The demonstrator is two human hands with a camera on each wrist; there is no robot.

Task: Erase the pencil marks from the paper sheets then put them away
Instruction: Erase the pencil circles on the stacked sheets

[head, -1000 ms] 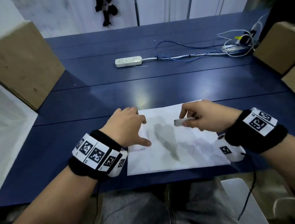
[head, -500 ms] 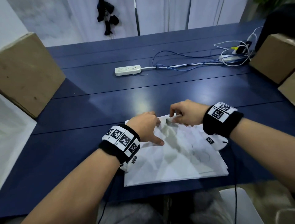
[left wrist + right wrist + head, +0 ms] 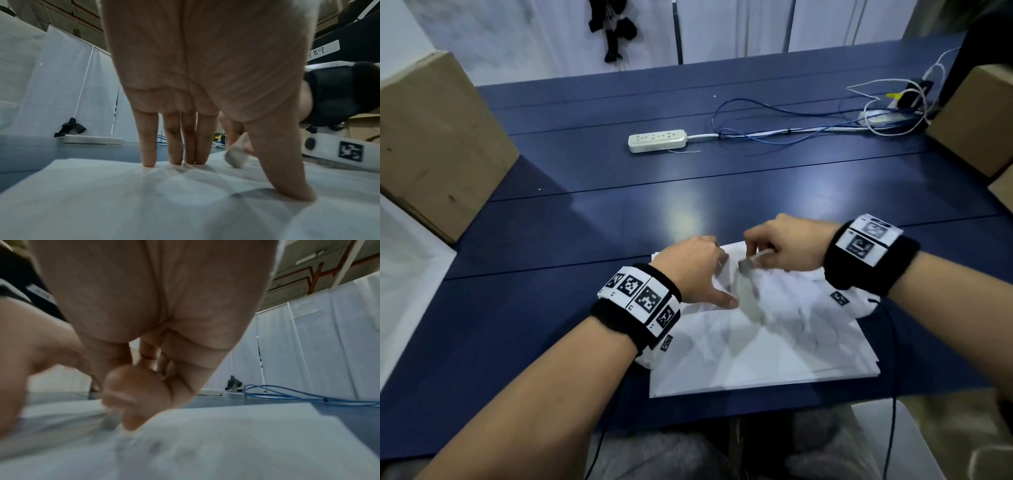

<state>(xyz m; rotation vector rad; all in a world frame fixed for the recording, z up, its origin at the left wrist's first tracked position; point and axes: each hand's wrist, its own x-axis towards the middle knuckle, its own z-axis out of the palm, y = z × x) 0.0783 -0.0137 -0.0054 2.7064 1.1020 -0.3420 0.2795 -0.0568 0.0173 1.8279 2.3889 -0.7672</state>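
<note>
A small stack of white paper sheets [image 3: 760, 356] lies on the blue table [image 3: 619, 212] near its front edge; faint grey pencil marks show on the top sheet. My left hand [image 3: 698, 270] presses straight fingers [image 3: 174, 146] and thumb down on the sheet's far left part [image 3: 123, 203]. My right hand [image 3: 780, 246] pinches a white eraser [image 3: 751, 261] with a grey, dirty tip [image 3: 235, 156] that touches the paper just right of the left hand. In the right wrist view the blurred thumb [image 3: 135, 394] hides most of the eraser above the paper [image 3: 226, 443].
A white power strip [image 3: 656, 139] with blue and white cables [image 3: 791, 132] lies across the far half of the table. Cardboard boxes stand at the left edge [image 3: 438, 144] and the right edge [image 3: 972, 116]. A white chair seat [image 3: 876, 442] shows below the table's front edge.
Both hands have moved away from me to the sheet's far edge, where the eraser tip now rubs. The left hand shifted right onto the paper, and the head view has drawn closer.
</note>
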